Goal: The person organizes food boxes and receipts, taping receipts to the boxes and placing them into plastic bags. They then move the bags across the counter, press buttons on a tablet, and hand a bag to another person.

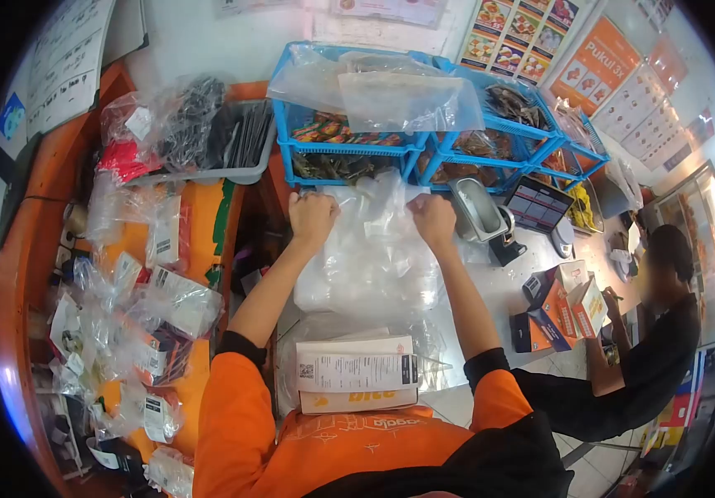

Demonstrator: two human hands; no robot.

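A clear plastic bag (366, 257) lies on the metal counter in front of me, with pale, rounded containers showing hazily through it. My left hand (313, 219) is closed at the bag's upper left edge. At its upper right edge, my right hand (434, 219) is closed too, and the film stretches between both fists. Close to my body, a white and orange box (349, 403) carries a printed receipt (356, 374) with a QR code. More clear plastic spreads around that box.
Blue stacked crates (357, 149) with sachets stand behind the bag. To the right are a metal tin (479, 209), a tablet (538, 204) and orange boxes (544, 319), near a seated person in black (648, 365). Bagged packets with labels (179, 295) cover the orange left table.
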